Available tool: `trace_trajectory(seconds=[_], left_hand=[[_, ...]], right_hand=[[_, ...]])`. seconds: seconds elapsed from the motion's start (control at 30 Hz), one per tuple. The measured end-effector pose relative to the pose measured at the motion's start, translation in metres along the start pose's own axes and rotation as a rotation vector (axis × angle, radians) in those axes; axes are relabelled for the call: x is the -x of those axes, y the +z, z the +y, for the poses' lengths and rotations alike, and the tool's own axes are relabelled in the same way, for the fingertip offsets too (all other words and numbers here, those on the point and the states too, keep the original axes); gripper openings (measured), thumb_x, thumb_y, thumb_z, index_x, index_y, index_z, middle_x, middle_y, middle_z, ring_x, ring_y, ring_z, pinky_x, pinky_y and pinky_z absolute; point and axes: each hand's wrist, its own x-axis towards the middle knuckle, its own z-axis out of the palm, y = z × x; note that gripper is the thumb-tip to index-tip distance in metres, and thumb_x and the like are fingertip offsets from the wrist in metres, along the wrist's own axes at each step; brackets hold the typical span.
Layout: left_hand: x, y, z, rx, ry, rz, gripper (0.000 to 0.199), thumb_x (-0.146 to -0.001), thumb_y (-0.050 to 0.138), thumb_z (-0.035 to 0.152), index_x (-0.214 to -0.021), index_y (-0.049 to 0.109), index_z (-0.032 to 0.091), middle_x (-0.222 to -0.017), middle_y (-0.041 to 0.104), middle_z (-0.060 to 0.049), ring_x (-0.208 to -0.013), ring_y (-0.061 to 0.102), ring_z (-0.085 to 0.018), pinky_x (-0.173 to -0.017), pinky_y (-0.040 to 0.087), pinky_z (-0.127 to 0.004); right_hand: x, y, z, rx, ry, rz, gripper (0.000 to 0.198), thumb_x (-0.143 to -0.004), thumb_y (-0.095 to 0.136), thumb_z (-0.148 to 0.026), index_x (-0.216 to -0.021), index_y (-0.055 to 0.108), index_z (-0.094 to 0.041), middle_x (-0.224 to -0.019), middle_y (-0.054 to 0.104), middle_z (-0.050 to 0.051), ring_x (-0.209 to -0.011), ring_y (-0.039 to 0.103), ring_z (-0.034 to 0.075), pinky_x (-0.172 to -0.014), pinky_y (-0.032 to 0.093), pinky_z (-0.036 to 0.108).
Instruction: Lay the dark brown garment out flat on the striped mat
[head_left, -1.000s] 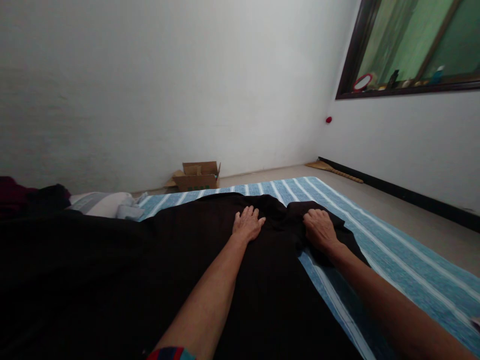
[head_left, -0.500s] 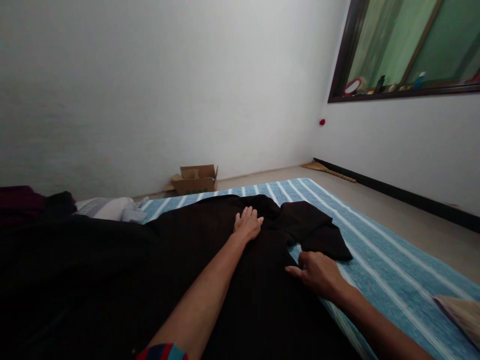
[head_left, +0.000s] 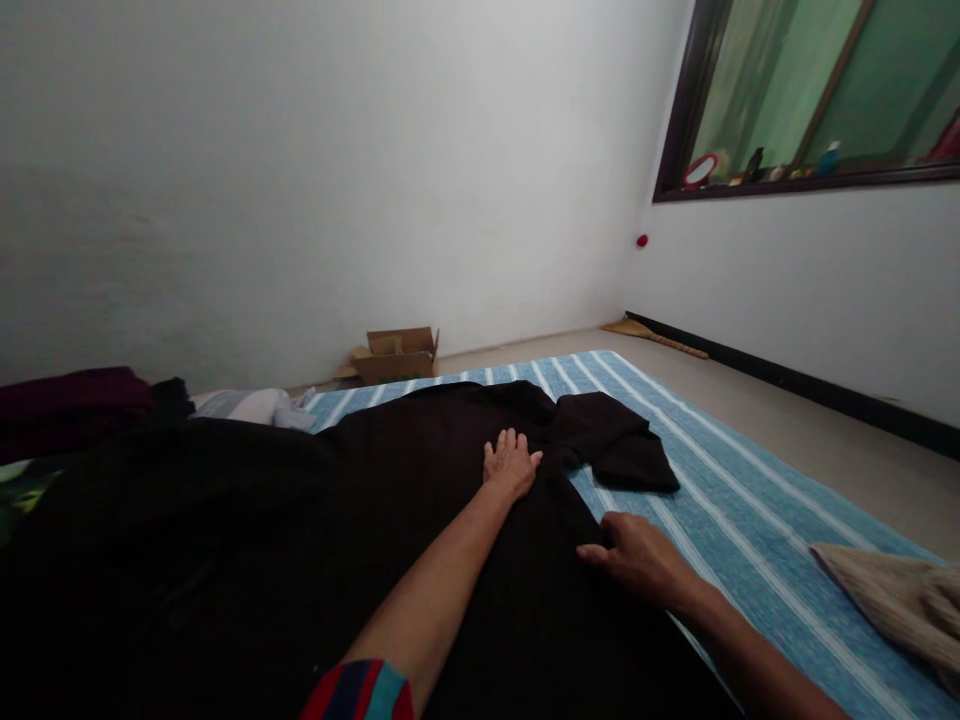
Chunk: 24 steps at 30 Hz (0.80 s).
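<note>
A large black garment point(head_left: 420, 470) lies spread over the bed, one sleeve point(head_left: 619, 445) sticking out to the right. My left hand point(head_left: 512, 463) rests palm down on its upper part, fingers stretched out. At the garment's right edge is my right hand point(head_left: 637, 558), its thumb over the cloth and its other fingers curled at the border, which runs taut from there toward the sleeve. The fingertips of that hand are hidden under it.
The bed has a blue sheet with white stripes point(head_left: 720, 520). A beige cloth point(head_left: 892, 595) lies at the right. Maroon clothing point(head_left: 75, 405) and a pale grey bundle point(head_left: 251, 407) sit at the left. Beyond the bed are a cardboard box point(head_left: 397, 358) and a broom point(head_left: 652, 336).
Both hands have shifted slightly nearer to me relative to the sleeve, my left one also rightward over the cloth. The garment's right edge now runs straighter. The camera view has turned slightly left.
</note>
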Motion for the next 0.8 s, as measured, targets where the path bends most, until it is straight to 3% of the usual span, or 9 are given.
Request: trace_trajectory(seconds=[0.13,0.27,0.4,0.63,0.8], left_hand=[[0.014,0.002,0.011,0.007,0.018,0.0,0.05,-0.092,0.021,0.043,-0.129,0.04,0.015,-0.145,0.03,-0.011,-0.134,0.021,-0.024,-0.104,0.023,-0.048],[0.023,0.008,0.016,0.014,0.009,0.004,0.049,-0.092,0.023,0.041,-0.132,0.037,0.016,-0.146,0.028,-0.009,-0.135,0.02,-0.023,-0.106,0.021,-0.046],[0.02,0.008,0.018,0.022,-0.021,0.004,0.05,-0.091,0.026,0.04,-0.134,0.034,0.015,-0.148,0.024,-0.01,-0.136,0.016,-0.024,-0.106,0.018,-0.049],[0.031,0.002,0.028,0.034,-0.041,0.016,0.043,-0.091,0.026,0.038,-0.122,0.047,0.017,-0.141,0.038,-0.01,-0.131,0.028,-0.024,-0.103,0.026,-0.047],[0.042,0.01,0.035,0.003,-0.042,0.074,0.045,-0.092,0.026,0.036,-0.128,0.041,0.014,-0.144,0.032,-0.011,-0.133,0.023,-0.024,-0.105,0.021,-0.046]], right_hand=[[0.011,0.003,0.009,-0.021,-0.018,-0.054,0.019,-0.078,0.051,-0.033,-0.072,0.061,-0.018,-0.078,0.066,0.007,-0.074,0.061,0.019,-0.056,0.03,0.025],[0.021,0.003,0.012,-0.148,-0.016,-0.101,0.024,-0.081,0.046,-0.026,-0.064,0.059,-0.015,-0.068,0.063,0.006,-0.066,0.058,0.016,-0.054,0.029,0.024],[0.04,0.001,0.017,-0.241,0.011,-0.158,0.028,-0.083,0.044,-0.027,-0.061,0.056,-0.015,-0.061,0.057,0.003,-0.06,0.053,0.013,-0.05,0.028,0.023],[0.076,0.001,0.041,-0.375,-0.032,-0.228,0.019,-0.077,0.047,-0.024,-0.059,0.049,-0.017,-0.057,0.046,-0.002,-0.054,0.044,0.01,-0.048,0.027,0.022],[0.087,0.0,0.043,-0.519,0.015,-0.25,0.027,-0.082,0.042,-0.033,-0.062,0.05,-0.017,-0.055,0.045,-0.002,-0.051,0.042,0.01,-0.045,0.027,0.022]])
